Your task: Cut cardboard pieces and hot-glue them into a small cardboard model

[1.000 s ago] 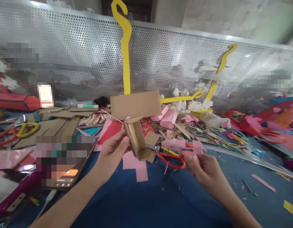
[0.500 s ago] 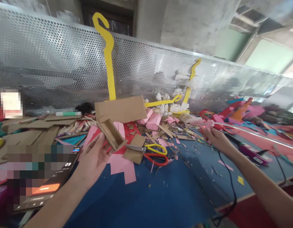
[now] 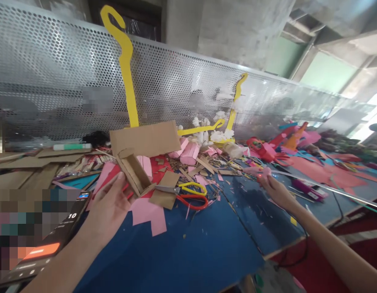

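Observation:
My left hand (image 3: 110, 199) is closed on a small open cardboard box (image 3: 136, 175), gripping its left side. Behind that box a flat cardboard panel (image 3: 145, 138) is tilted up, with a tall yellow hook-shaped strip (image 3: 129, 89) rising from behind it; whether they are joined is hidden. Out to the right, my right hand (image 3: 275, 189) is wrapped around a pink glue gun (image 3: 261, 171) with a small red light. A long clear glue stick (image 3: 323, 187) sticks out of its back. Scissors with yellow and red handles (image 3: 191, 195) lie near the box, by pink paper (image 3: 148, 215).
A phone (image 3: 44, 240) showing a timer sits at the lower left. Cardboard scraps (image 3: 26, 179) and a glue tube (image 3: 71, 146) lie behind it. Yellow hooks with white fluff (image 3: 217, 136) stand near the perforated metal panel (image 3: 170, 77). A purple device (image 3: 309, 190) lies at right.
The view has turned slightly right, so most things sit further left. My right hand with the glue gun has moved a little to the right over the table. My left hand keeps hold of the box.

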{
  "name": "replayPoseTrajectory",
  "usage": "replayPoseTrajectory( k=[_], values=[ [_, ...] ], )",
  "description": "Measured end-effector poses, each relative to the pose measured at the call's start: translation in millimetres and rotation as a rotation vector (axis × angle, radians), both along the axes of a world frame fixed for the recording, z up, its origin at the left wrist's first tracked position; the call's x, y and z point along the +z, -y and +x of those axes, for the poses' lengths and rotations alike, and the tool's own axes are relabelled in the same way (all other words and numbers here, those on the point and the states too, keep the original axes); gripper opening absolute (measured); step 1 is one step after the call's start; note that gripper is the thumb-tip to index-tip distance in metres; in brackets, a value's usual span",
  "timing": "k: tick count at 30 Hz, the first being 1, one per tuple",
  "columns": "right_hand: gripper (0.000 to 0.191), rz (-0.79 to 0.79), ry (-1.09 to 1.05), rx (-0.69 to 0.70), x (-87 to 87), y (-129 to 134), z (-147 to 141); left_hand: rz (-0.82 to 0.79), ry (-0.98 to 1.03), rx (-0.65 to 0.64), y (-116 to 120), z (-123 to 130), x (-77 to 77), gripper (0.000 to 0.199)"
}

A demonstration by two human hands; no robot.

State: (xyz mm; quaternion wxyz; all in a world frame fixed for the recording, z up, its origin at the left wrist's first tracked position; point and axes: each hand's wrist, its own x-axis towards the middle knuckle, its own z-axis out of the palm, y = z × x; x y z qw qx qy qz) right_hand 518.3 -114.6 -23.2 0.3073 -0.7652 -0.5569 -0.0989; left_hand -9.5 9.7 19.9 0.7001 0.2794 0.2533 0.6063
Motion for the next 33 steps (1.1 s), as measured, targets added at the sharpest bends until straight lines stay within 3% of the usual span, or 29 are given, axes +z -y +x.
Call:
replayPoseTrajectory(
  k=[10,33],
  values=[
    [0.058,-0.126,-0.014,0.008,-11.9,-11,-8,0.022,-0.031,0.007,1,2,2.3,0.004],
    [0.042,-0.207,0.044,-0.081,-7.5,-7,-7,-0.008,-0.046,0.019,3,2,2.5,0.006]
  ],
)
